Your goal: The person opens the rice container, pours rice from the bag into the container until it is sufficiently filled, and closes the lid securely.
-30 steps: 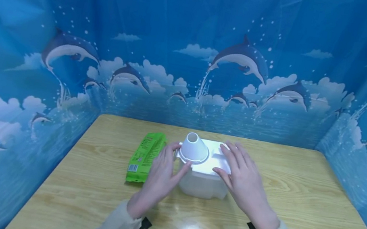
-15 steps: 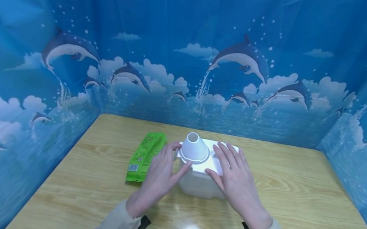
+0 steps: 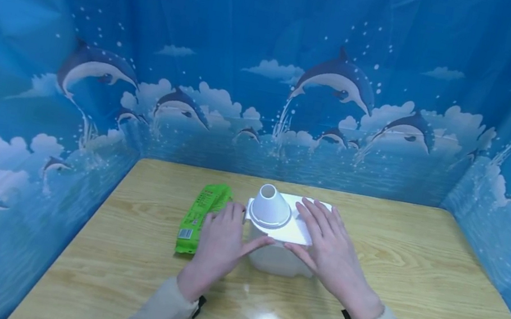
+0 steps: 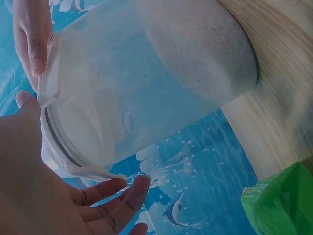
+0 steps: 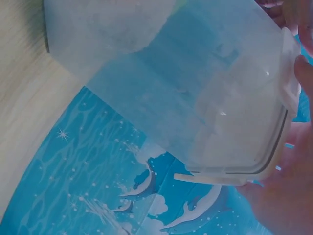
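Note:
A translucent plastic storage box [image 3: 276,259] stands upright on the table, with pale grainy contents [image 4: 203,51] showing through its wall in the left wrist view. Its white lid [image 3: 292,233] carries a white cone-shaped piece [image 3: 269,206], narrow end up. My left hand [image 3: 221,238] is at the lid's left side, thumb reaching along the front edge. In the left wrist view its extended fingertips are right at a side flap [image 4: 93,173] that sticks out from the lid. My right hand [image 3: 330,245] rests with spread fingers on the lid's right part, thumb at the front edge.
A green printed packet [image 3: 197,219] lies on the wooden table [image 3: 419,279], just left of my left hand. Blue dolphin-print curtain [image 3: 251,67] closes off the back and both sides.
My left fingers have slid back off the lid's left side, and that thumb has moved right along the front edge. My right hand has shifted left on the lid. Box and packet have stayed put.

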Tool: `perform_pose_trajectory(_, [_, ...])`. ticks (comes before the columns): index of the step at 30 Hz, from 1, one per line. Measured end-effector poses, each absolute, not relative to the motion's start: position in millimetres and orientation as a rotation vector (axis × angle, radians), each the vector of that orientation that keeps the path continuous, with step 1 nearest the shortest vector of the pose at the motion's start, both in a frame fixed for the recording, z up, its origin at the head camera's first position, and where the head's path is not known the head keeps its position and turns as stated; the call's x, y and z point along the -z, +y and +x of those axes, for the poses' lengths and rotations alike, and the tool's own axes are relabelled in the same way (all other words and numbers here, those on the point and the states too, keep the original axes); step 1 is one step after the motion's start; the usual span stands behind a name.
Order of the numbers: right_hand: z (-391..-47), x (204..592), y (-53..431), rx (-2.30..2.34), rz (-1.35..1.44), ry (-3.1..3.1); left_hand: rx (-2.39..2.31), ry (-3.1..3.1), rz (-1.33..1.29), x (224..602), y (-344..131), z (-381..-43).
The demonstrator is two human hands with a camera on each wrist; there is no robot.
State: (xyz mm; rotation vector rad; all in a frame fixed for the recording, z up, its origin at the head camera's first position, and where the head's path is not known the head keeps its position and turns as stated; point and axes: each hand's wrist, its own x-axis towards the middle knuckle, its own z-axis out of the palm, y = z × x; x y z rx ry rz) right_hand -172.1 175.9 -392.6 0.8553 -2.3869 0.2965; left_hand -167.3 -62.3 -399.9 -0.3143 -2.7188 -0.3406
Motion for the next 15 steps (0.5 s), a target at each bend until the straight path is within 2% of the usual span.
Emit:
perform_pose_trajectory(7, [-174.7,396.9,175.5,-0.330,0.883,-2.368,0.219,-2.642,-0.376,402.6,-61.8,-171.4])
perform_pose_trajectory(15, [-177.6,401.7,174.3,-0.323,0.895,-2.351,0.305,-2.589,-0.451,409.8,-63.2,-176.7])
